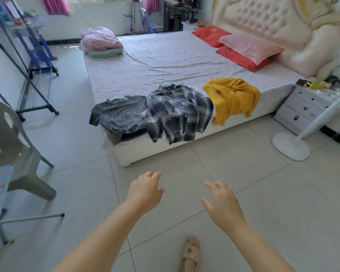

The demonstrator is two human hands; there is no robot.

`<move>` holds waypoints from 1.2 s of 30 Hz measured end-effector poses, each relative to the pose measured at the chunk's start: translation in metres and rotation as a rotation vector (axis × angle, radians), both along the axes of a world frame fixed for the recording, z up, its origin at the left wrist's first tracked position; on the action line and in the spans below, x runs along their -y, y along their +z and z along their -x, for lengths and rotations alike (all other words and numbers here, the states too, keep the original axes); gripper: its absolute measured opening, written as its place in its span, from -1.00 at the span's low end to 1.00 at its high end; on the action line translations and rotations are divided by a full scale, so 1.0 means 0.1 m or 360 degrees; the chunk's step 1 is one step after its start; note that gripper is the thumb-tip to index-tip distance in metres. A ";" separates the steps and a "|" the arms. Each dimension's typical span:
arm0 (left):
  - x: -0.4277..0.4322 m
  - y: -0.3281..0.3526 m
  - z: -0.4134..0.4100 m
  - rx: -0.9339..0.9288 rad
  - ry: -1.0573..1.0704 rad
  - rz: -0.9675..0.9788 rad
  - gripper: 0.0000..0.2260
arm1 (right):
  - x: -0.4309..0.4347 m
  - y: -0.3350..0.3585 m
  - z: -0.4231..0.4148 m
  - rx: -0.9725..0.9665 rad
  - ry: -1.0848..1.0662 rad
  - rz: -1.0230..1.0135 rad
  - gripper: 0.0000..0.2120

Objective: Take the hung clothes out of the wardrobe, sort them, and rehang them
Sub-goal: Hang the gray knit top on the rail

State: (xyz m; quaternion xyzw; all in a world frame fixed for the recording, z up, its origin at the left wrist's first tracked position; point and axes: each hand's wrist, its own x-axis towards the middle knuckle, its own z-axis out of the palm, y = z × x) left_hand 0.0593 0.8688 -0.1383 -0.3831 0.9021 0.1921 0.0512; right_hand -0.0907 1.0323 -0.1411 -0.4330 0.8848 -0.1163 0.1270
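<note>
Three garments lie side by side along the near edge of the bed, each on a white hanger. A dark grey patterned top is at the left. In the middle lies a grey plaid shirt. A mustard-yellow garment hangs over the edge at the right. My left hand and my right hand reach forward over the tiled floor, well short of the bed. Both have relaxed fingers and hold nothing.
A black clothes rack stands at the left by the wall. A grey plastic chair is near left. A white fan base and a white nightstand sit at the right. Folded bedding and pillows lie on the bed.
</note>
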 end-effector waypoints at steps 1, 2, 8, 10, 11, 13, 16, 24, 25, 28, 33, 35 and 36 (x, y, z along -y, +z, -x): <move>0.17 -0.02 0.08 0.0002 0.0044 0.0007 -0.52 | 0.21 -0.02 0.12 0.0005 0.0041 -0.0001 -0.51; 0.34 -0.03 0.15 0.0003 0.0100 0.0012 -0.52 | 0.42 -0.05 0.25 0.0010 0.0086 -0.0002 -0.51; 1.29 0.03 0.56 0.0005 0.0432 0.0044 -0.55 | 1.67 -0.05 0.91 0.0012 0.0382 -0.0033 -0.51; 1.58 0.07 0.66 -0.0006 0.0504 0.0061 -0.54 | 2.07 -0.02 1.07 -0.0018 0.0476 -0.0046 -0.51; 1.74 0.07 0.70 -0.0014 0.0548 0.0054 -0.53 | 2.28 -0.01 1.13 -0.0019 0.0518 -0.0052 -0.52; 2.05 0.06 0.75 -0.0010 0.0625 0.0049 -0.53 | 2.72 -0.02 1.24 -0.0022 0.0593 -0.0060 -0.53; 2.54 -0.03 0.81 0.0008 0.0696 0.0017 -0.52 | 3.34 -0.08 1.35 -0.0012 0.0679 -0.0086 -0.53; 4.17 -0.25 0.92 0.0044 0.0705 -0.0092 -0.53 | 5.13 -0.26 1.54 -0.0001 0.0711 -0.0185 -0.56; 4.36 -0.25 0.92 0.0036 0.0717 -0.0125 -0.53 | 5.32 -0.26 1.54 0.0007 0.0711 -0.0190 -0.56; 4.98 -0.22 0.94 0.0030 0.0693 -0.0119 -0.53 | 5.94 -0.27 1.57 0.0018 0.0726 -0.0189 -0.56; 5.80 -0.26 0.98 -0.0023 0.0765 -0.0173 -0.52 | 6.88 -0.34 1.65 0.0081 0.0763 -0.0228 -0.55; 6.09 -0.35 0.99 -0.0010 0.0807 -0.0211 -0.52 | 7.29 -0.44 1.70 0.0087 0.0831 -0.0300 -0.56; 6.23 -0.39 0.99 0.0001 0.0834 -0.0231 -0.52 | 7.51 -0.49 1.72 0.0091 0.0860 -0.0327 -0.56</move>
